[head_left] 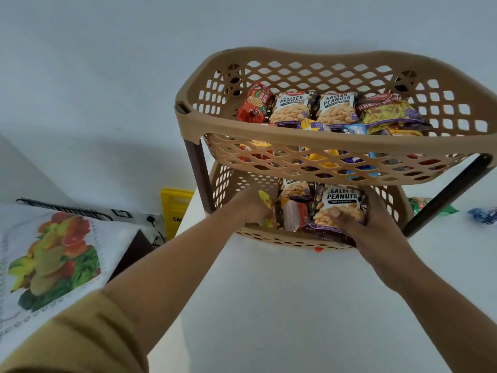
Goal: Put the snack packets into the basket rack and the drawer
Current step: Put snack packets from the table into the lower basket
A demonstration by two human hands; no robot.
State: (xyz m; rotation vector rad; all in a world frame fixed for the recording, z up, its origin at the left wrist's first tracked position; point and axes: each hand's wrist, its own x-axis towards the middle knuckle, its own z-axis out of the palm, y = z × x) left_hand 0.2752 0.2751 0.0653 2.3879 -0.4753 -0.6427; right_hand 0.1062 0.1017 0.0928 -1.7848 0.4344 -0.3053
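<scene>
A salted peanuts packet is being gripped by the right hand in the lower basket, centre frame, its long axis pointing up-frame under the upper basket. The left hand is lying beside a yellow packet, and its grip cannot be told.

Your count here:
Two basket tiers, four salted peanuts packets, two loose packets lying outside.

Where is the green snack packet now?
Head view, far right: the green packet lies on the white surface behind the rack's dark leg, beside a blue packet.
</scene>
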